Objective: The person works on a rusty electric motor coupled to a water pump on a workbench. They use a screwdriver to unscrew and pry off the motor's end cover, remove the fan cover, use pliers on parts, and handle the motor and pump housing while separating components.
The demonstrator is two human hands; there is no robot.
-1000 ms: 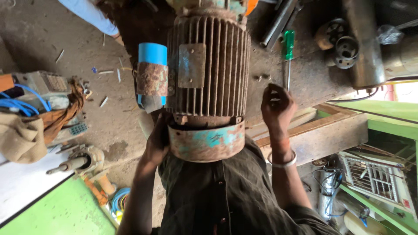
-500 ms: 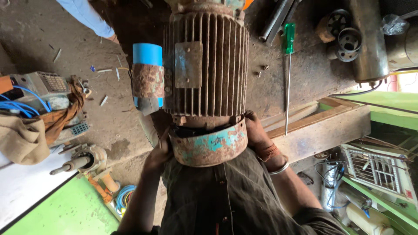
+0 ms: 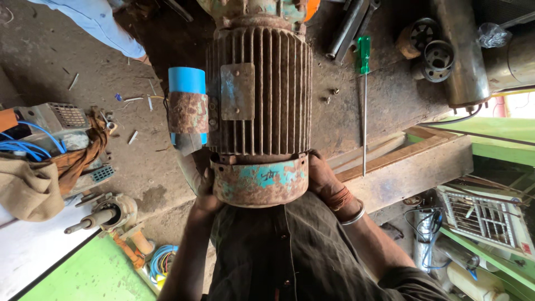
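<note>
Motor end cover [image 3: 259,181] between left hand [image 3: 205,196], right hand [image 3: 323,181], both touching

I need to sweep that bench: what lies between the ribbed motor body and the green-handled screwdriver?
In the head view, a few small loose bolts lie on the rusty bench top between the motor and the screwdriver.

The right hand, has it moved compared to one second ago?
Yes. The right hand came down from the bench near the screwdriver to the rusty end cover of the motor, gripping its right side.
</note>
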